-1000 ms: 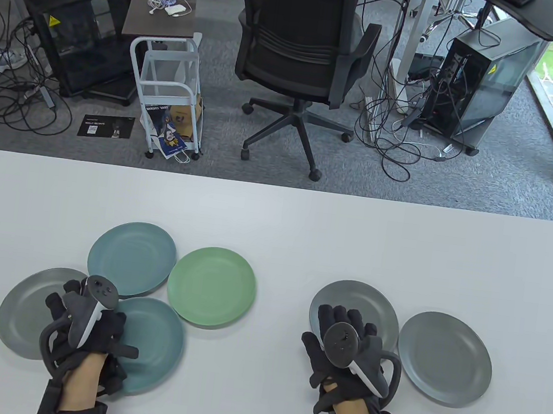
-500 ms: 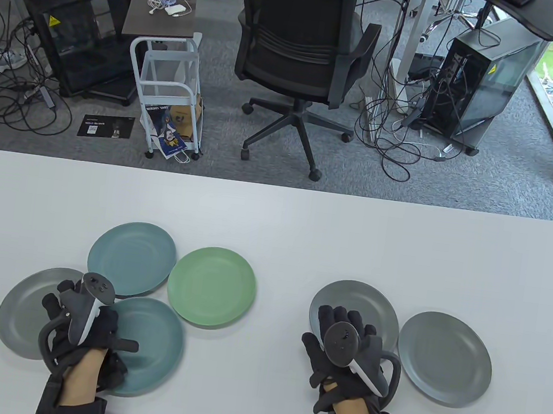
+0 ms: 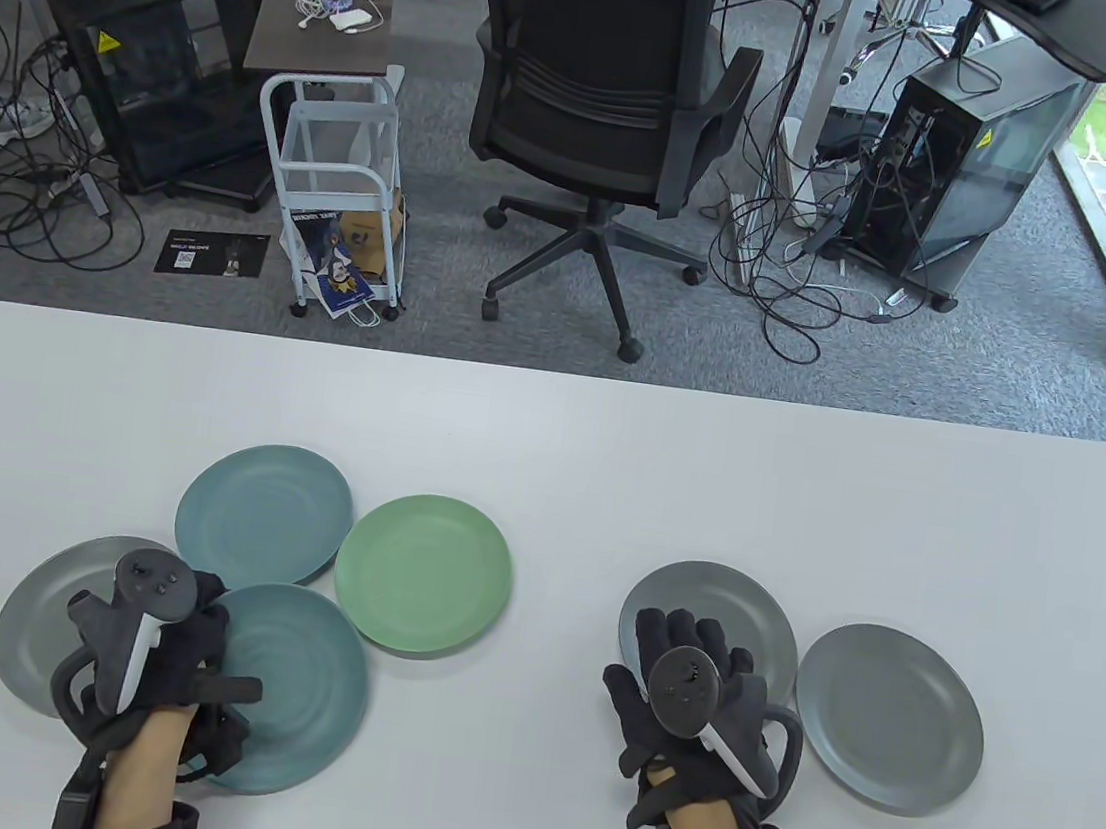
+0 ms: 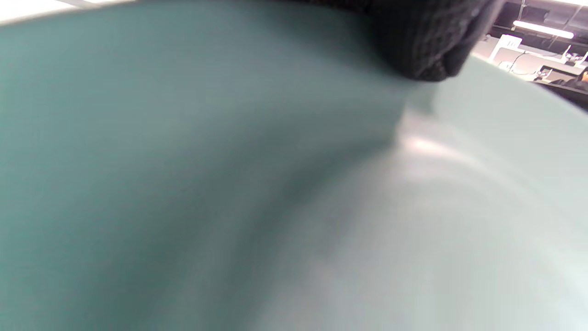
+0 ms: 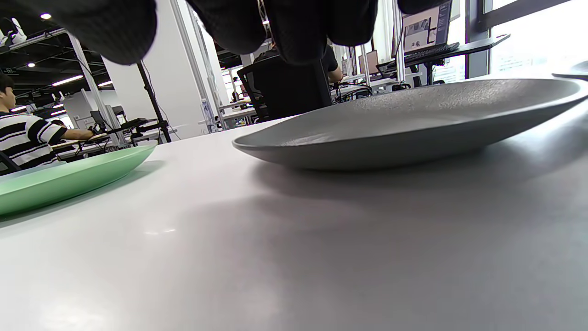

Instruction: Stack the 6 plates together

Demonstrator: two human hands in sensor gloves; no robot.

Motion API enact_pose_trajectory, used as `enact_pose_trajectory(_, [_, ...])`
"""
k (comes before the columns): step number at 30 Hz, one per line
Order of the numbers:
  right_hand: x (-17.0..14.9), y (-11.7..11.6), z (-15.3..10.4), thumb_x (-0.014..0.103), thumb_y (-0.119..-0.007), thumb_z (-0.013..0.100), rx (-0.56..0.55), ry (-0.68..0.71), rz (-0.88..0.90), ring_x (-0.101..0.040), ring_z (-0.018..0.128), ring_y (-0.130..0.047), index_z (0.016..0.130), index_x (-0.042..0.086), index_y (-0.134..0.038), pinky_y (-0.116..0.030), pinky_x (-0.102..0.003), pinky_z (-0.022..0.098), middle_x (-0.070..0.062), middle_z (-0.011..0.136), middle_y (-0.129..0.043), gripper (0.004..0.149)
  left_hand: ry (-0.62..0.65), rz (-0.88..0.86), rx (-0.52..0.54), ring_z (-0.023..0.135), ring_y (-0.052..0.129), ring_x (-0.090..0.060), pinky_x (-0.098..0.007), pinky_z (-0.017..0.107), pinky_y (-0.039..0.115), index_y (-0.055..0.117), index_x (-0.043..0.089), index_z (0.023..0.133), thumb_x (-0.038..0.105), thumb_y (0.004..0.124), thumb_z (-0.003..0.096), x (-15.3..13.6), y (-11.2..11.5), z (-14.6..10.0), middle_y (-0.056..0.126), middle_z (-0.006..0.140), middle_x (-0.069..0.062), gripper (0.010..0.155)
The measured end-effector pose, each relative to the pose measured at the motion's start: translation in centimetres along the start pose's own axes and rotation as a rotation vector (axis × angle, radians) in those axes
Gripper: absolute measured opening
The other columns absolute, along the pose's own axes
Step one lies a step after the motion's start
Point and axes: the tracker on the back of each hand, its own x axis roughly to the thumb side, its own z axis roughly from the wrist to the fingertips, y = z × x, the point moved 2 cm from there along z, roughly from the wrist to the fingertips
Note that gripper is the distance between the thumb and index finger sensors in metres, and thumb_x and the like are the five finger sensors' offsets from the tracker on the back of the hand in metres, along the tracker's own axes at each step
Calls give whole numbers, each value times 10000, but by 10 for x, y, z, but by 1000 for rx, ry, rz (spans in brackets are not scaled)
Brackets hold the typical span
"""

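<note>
Six plates lie on the white table. On the left are a far teal plate, a green plate, a near teal plate and a grey plate. On the right are a grey plate and another grey plate. My left hand grips the near teal plate at its left edge, thumb on top. That plate fills the left wrist view. My right hand rests flat, fingers spread over the near edge of the middle grey plate.
The green plate shows at the left of the right wrist view. A black office chair and a white cart stand on the floor beyond the table's far edge.
My left hand has shifted left and rolled over, and the near teal plate's edge has come up slightly in its grip. My right hand has not moved.
</note>
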Motion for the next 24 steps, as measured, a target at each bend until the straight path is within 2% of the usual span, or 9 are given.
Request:
enact_pose_trajectory(5, [-1, -1, 0, 659, -558, 548, 2, -2, 16, -348, 1100, -380, 1113, 311, -360, -312, -606, 780, -38, 1208, -430, 693, 30, -93, -65, 902, 780, -65, -461, 890, 201, 777, 437, 800, 416, 772, 376, -8, 2, 5, 920, 680, 112, 425])
enact_pose_trajectory(12, [-2, -1, 1, 658, -558, 548, 5, -1, 21, -349, 1099, -381, 1113, 310, -365, -313, -606, 780, -39, 1208, -431, 691, 65, -163, -119, 851, 811, -88, -466, 885, 240, 787, 417, 794, 413, 760, 371, -9, 5, 8, 929, 652, 101, 423])
enact_pose_trajectory(24, [-2, -3, 1, 659, -558, 547, 12, 3, 22, -349, 1099, -387, 1112, 307, -370, -317, -607, 780, -40, 1205, -442, 691, 137, -222, -146, 821, 831, -107, -462, 879, 282, 785, 399, 792, 414, 761, 371, 11, 12, -2, 940, 631, 92, 422])
